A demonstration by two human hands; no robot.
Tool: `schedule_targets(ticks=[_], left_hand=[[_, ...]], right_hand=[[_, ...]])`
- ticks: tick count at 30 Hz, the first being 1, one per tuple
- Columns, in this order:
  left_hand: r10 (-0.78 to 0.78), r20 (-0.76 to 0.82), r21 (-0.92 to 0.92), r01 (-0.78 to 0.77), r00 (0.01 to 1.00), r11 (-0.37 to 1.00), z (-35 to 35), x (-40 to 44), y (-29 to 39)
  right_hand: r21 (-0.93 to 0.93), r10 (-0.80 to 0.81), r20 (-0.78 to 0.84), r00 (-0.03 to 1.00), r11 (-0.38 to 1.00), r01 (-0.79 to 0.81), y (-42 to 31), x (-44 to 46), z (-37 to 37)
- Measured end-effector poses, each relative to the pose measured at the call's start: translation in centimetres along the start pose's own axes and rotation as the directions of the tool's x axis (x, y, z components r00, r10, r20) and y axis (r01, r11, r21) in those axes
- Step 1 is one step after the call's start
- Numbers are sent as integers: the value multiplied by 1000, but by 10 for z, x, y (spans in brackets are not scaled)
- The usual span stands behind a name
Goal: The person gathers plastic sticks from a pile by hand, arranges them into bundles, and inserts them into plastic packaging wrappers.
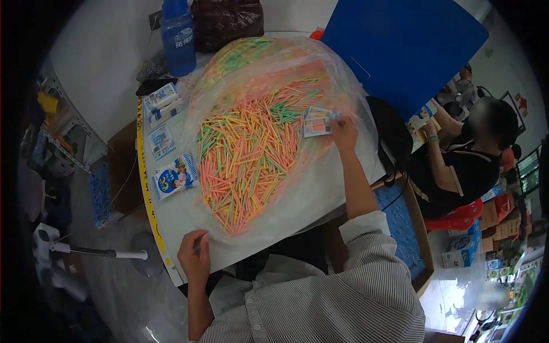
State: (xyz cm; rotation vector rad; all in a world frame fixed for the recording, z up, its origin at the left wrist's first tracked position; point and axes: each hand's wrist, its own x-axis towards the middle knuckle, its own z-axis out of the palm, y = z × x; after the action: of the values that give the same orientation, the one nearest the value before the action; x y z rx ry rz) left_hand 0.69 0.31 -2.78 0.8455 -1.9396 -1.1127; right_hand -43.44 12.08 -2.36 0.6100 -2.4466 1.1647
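The right hand (345, 131) pinched a small printed packet (317, 123) by its right-hand side, over the right part of a broad heap of pink, yellow and green sticks (246, 154). The left hand (194, 257) was apart from the heap, at the near edge of the table (177, 223) towards its near left corner; its fingers were curled, and whether they enclosed anything could not be told.

The packet looked light and thin, with a slick, crinkly wrapper that would probably bend under pressure, so an edge seemed the safest hold. The sticks appeared light, straight and stiff, perhaps brittle; a gentle grip around the middle of a few would likely suit them better than squeezing the tips. Lying crosswise over one another, they might snag or roll.

A loose, clear plastic bag (257, 48) surrounded the heap, bunched towards the far edge, and its soft folds could catch a wrist. Along the yellow-striped left edge lay a blue-and-white packet (174, 177), a flat packet (162, 143) and more small packets (163, 103). A blue bottle (178, 43) stood near the far left corner, with a dark brown bag (229, 23) beside it. Past the far right corner, a large blue panel (400, 46) limited reach, and a black bag (392, 134) hung close by the right edge.
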Motion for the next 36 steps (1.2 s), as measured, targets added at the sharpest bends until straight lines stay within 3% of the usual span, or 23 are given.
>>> schedule_targets(ticks=[2,6,8,9,12,13,15,17,19,21,22,23,28,33,35,36], left_hand=[[3,-7,14,-3,1000,1000,0,0,0],[-39,-61,16,40,997,999,2,2,4],[-24,-81,6,24,996,1000,2,3,1],[-5,-88,5,5,996,1000,2,2,-1],[-10,-130,34,15,991,999,2,3,-3],[-51,-154,33,57,987,998,1,1,-4],[-66,-206,-78,51,976,996,-1,1,-6],[-74,-234,-206,25,969,978,-4,0,-9],[-131,-210,-281,69,969,957,-15,-3,-12],[-269,-197,-591,105,943,800,-20,-3,-10],[-285,-196,-599,116,938,793,-27,-5,-8],[-299,-261,-639,68,918,766,-39,-12,-10],[-415,-581,-623,-55,700,780,-116,-53,-25],[-543,-665,-593,80,513,801,-139,-98,-29],[-584,-672,-601,126,456,790,-133,-113,-29],[-608,-660,-631,112,441,767,-129,-120,-29]], right_hand=[[-265,-271,-246,931,942,205,-2,-6,-9],[-36,-156,-338,928,988,153,-12,-6,-41],[337,25,-237,971,940,58,-45,-15,-63],[343,0,-203,979,937,71,-59,-23,-71],[694,-102,245,964,713,-101,-102,-62,-85],[743,-174,382,908,642,-190,-117,-81,-88],[727,-410,580,704,650,-221,-143,-119,-93],[729,-657,681,323,648,-220,-151,-152,-87],[603,-623,767,-153,781,-162,-171,-178,-79],[493,-511,774,-374,857,-150,-183,-209,-66],[487,-495,742,-453,862,-144,-187,-221,-60],[490,-483,701,-524,861,-138,-187,-233,-51],[511,-539,603,-589,827,-234,-159,-287,-16],[455,-480,533,-696,857,-243,-152,-326,-7],[408,-293,457,-840,908,-95,-153,-334,-11],[406,-283,445,-850,909,-90,-148,-337,-13]])
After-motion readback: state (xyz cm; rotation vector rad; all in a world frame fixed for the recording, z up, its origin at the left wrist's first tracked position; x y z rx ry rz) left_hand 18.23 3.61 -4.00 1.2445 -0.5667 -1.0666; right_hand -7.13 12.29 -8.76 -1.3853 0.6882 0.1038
